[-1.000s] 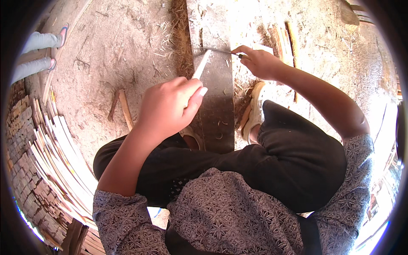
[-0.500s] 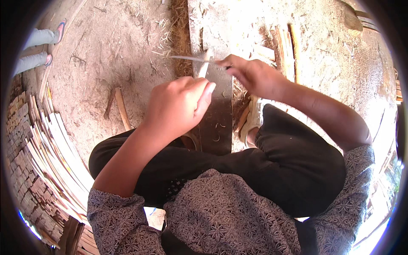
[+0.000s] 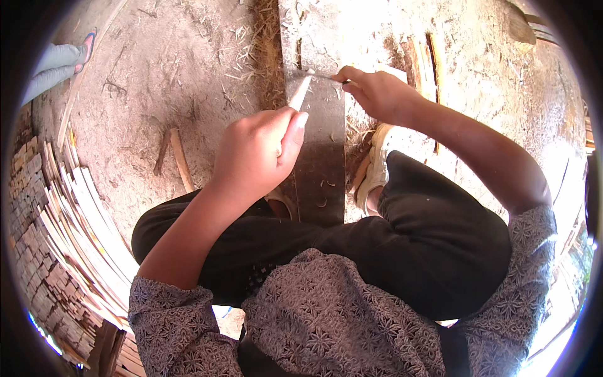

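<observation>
My left hand (image 3: 260,147) is closed around a pale wooden stick (image 3: 300,94), whose whittled end points away from me over the board. Most of the stick's lower part is hidden in the fist. My right hand (image 3: 380,94) grips a knife (image 3: 326,77) by its handle, which the fingers largely cover. The thin blade reaches left to the stick's far tip; whether it touches the wood I cannot tell. Beneath both hands lies a dark, smooth wooden board (image 3: 320,169) running away from me between my feet, with a few shavings on it.
Wood shavings (image 3: 267,56) lie along the board's left side. Two sticks (image 3: 180,160) rest on the ground at left, near stacked wooden strips (image 3: 88,213). At right are split wood pieces (image 3: 422,69). Another person's legs (image 3: 53,69) show at far left.
The knife has moved right and slightly away, so its blade no longer extends far left past the stick. My left hand has shifted slightly left. The other person's legs have drawn closer together.
</observation>
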Demonstrator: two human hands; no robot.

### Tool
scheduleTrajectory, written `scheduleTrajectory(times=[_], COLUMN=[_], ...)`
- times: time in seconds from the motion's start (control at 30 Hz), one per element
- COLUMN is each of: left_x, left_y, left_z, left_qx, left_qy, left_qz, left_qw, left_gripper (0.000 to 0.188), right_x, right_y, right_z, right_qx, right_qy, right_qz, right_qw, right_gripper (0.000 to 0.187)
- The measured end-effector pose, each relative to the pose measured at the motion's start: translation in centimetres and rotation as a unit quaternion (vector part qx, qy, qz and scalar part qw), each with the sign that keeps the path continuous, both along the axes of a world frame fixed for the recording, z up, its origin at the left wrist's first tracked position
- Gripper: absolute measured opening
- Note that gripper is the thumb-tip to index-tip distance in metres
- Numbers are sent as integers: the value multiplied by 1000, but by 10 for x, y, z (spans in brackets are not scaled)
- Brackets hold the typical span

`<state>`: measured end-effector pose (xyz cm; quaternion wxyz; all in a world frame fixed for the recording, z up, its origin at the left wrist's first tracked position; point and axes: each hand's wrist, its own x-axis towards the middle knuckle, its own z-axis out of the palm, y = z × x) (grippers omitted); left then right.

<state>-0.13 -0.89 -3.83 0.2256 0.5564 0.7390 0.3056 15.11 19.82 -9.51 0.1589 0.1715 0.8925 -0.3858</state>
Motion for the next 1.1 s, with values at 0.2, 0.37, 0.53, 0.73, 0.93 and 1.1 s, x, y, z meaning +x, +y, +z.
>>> scheduleTrajectory(times=[0.2, 0.37, 0.53, 0.73, 0.93, 1.1], left_x=[0, 1, 5, 4, -1, 6], left_y=[1, -8, 6, 8, 0, 8], left_z=[6, 8, 10, 14, 10, 11], left_qx=[-27, -43, -28, -48, -43, -44], left_qy=[13, 66, 127, 158, 184, 206], left_qz=[-45, -86, -138, -187, -189, -212], left_qw=[999, 993, 982, 968, 964, 954], left_gripper=[16, 14, 15, 19, 26, 27], right_x=[15, 7, 20, 23, 12, 8], right_y=[22, -26, 32, 3, -17, 36], right_z=[-29, 20, -1, 6, 28, -11], right_qx=[69, -54, 84, 6, -21, 103], right_qy=[-16, 71, -106, -77, 65, -26], right_qz=[31, 6, 17, -27, 29, 48], right_qw=[997, 996, 991, 997, 997, 993], right_gripper=[23, 20, 31, 25, 24, 27])
